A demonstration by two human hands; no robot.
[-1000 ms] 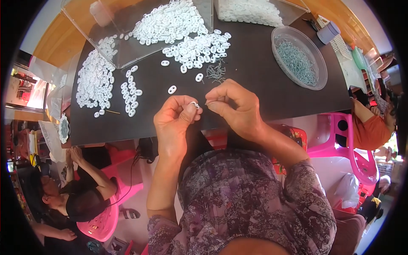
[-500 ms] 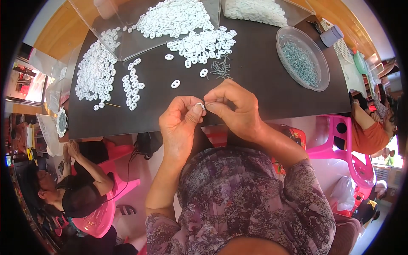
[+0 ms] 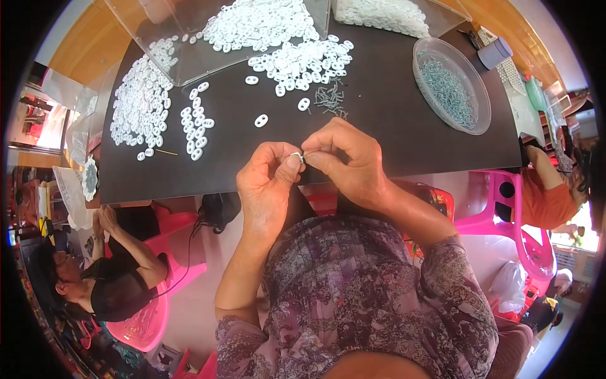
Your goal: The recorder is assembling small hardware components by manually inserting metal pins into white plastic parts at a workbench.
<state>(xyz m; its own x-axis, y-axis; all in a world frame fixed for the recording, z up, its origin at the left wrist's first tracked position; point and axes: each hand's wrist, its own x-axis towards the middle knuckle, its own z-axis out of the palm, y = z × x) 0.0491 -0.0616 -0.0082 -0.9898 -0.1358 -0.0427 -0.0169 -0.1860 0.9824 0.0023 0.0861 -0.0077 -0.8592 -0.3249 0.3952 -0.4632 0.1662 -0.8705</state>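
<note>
Well, the co-worker (image 3: 120,290): seated on a pink chair (image 3: 139,328) off the near left corner of the dark table (image 3: 391,148), hands close together.
Left pile (image 3: 140,104): many small white oval pieces, heaped along the table's left edge.
Thin stick (image 3: 166,152): yellowish, lying just beside the near end of that pile.
Short column (image 3: 196,130): more white ovals, loosely bunched, between the left pile and the middle of the table.
Clear tray (image 3: 189,81): at the table's far edge, with a big mound (image 3: 262,25) of the ovals in it.
Left hand (image 3: 268,180): over the table's near edge, thumb and fingers pinching one white piece.
White piece (image 3: 298,154): at the left fingertips, partly hidden by them.
Front heap (image 3: 303,64): two-holed ovals before the tray, three single ones lying nearer the hands.
Small pins (image 3: 329,96): dark, thin, scattered beside the front heap.
Right hand (image 3: 353,158): thumb and forefinger pressed together right at the white piece; I cannot tell whether anything sits between them.
White batch (image 3: 379,18): at the far edge, in a clear container.
Round dish (image 3: 481,104): clear, near the table's right edge, holding grey-green pins (image 3: 448,91).
Lidded jar (image 3: 495,53): beyond the dish, toward the far right corner.
</note>
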